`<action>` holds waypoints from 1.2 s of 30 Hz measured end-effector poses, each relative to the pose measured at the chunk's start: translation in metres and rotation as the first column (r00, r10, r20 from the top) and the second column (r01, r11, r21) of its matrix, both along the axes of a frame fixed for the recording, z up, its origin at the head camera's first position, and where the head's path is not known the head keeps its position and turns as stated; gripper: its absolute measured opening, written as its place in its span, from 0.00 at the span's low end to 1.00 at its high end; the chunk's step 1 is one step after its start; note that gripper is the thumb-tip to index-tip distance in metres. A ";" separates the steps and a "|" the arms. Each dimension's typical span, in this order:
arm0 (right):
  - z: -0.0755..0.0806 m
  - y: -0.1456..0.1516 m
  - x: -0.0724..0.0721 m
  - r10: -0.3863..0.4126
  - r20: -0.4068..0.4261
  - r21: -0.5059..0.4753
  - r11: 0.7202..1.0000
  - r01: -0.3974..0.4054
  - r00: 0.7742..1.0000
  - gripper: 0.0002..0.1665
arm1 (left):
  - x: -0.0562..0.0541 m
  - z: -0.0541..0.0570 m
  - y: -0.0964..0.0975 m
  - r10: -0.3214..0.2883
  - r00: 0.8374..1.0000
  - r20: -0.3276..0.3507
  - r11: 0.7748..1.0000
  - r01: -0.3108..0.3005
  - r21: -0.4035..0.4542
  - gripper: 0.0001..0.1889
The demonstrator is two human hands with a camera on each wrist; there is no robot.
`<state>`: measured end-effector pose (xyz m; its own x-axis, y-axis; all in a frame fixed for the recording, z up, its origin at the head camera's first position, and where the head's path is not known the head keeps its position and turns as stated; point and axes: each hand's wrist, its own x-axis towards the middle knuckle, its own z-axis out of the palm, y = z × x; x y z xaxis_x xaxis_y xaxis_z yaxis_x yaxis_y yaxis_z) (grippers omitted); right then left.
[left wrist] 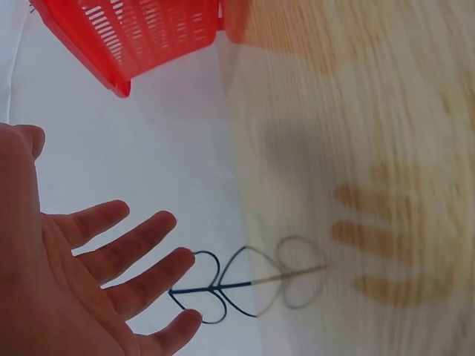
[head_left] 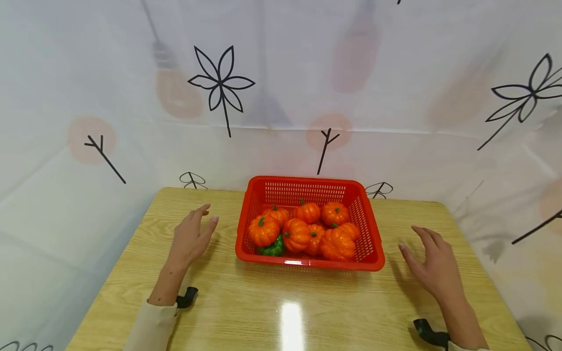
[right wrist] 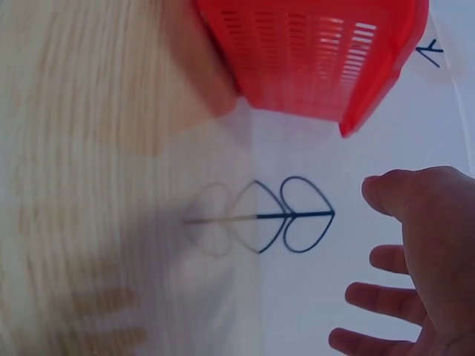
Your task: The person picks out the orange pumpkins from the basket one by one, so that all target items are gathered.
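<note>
A red plastic basket (head_left: 310,263) with slotted walls stands near the back of the wooden table. Inside it lie several small orange pumpkins (head_left: 296,235) with green stems, and a bumpy green vegetable-like piece (head_left: 273,247) sits partly under them at the front left. To the basket's left my left hand (head_left: 190,240) hovers above the table, fingers spread and holding nothing. My right hand (head_left: 434,265) is held on the other side, apart from the basket, its fingers also loose and bare. Each wrist view shows its hand's fingers (left wrist: 141,252) extended near a basket side wall (right wrist: 297,59).
The wooden table (head_left: 237,302) has a glossy top that mirrors the hands and a bright light. A white cloth backdrop (head_left: 281,97) printed with flowers and twigs rises right behind the table's back edge and along both sides. Black straps (head_left: 188,297) sit at both wrists.
</note>
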<state>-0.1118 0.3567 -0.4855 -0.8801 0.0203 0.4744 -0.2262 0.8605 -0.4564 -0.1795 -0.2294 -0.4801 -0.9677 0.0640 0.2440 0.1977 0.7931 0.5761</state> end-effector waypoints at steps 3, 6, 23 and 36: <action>0.005 -0.004 0.000 0.011 0.002 -0.005 1.000 -0.011 1.000 0.34 | 0.001 0.003 0.005 -0.024 1.000 0.008 0.999 0.023 0.026 0.34; 0.010 -0.009 0.000 0.028 -0.009 -0.005 1.000 -0.028 1.000 0.33 | 0.002 0.006 0.009 -0.039 0.999 0.018 0.998 0.038 0.055 0.34; 0.036 -0.042 -0.002 0.120 -0.074 -0.036 0.992 -0.123 0.990 0.32 | -0.010 0.004 0.034 -0.099 0.990 0.095 0.957 0.069 0.281 0.30; 0.046 -0.070 -0.001 0.187 -0.085 -0.047 0.980 -0.192 0.979 0.30 | -0.027 -0.004 0.053 -0.179 0.972 0.151 0.905 0.102 0.413 0.30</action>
<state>-0.1127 0.2867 -0.4395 -0.8300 -0.1154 0.5458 -0.4203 0.7726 -0.4759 -0.2061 -0.1766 -0.4841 -0.9856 0.1367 0.0990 0.1517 0.4601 0.8748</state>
